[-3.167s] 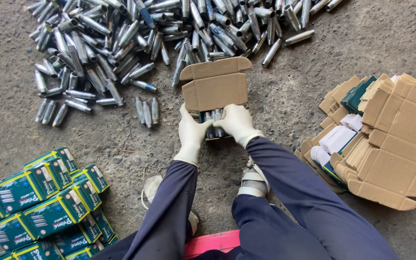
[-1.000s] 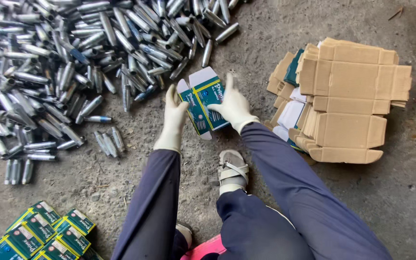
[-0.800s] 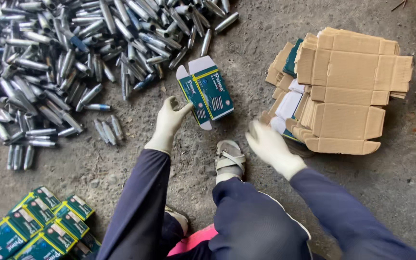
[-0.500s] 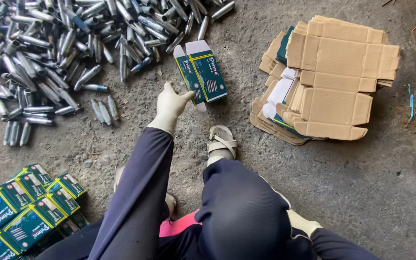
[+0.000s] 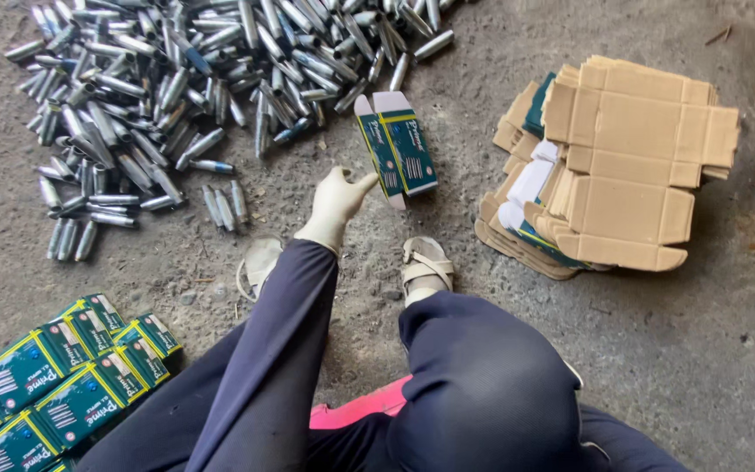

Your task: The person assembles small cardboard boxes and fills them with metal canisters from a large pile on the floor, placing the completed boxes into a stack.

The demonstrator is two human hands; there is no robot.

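A small teal and white carton [image 5: 399, 144] with a brown open flap stands on the grey ground in front of me. My left hand [image 5: 335, 201], in a pale glove, rests just below and left of it, its thumb tip touching the carton's lower edge and its fingers loosely apart. My right hand is hidden behind my dark-trousered knee. A large heap of small silver metal cylinders [image 5: 176, 79] lies beyond the carton to the left, and three loose ones [image 5: 225, 203] lie near my left hand.
A stack of flattened brown cardboard cartons [image 5: 631, 166] lies on the right. Several closed teal cartons [image 5: 54, 376] are packed together at the bottom left. My sandalled feet [image 5: 425, 262] are below the carton, and I sit on a pink stool [image 5: 369, 404].
My right hand has let go of the carton and dropped back out of sight behind my knee. My left hand has stayed by the carton, which now stands on the ground.
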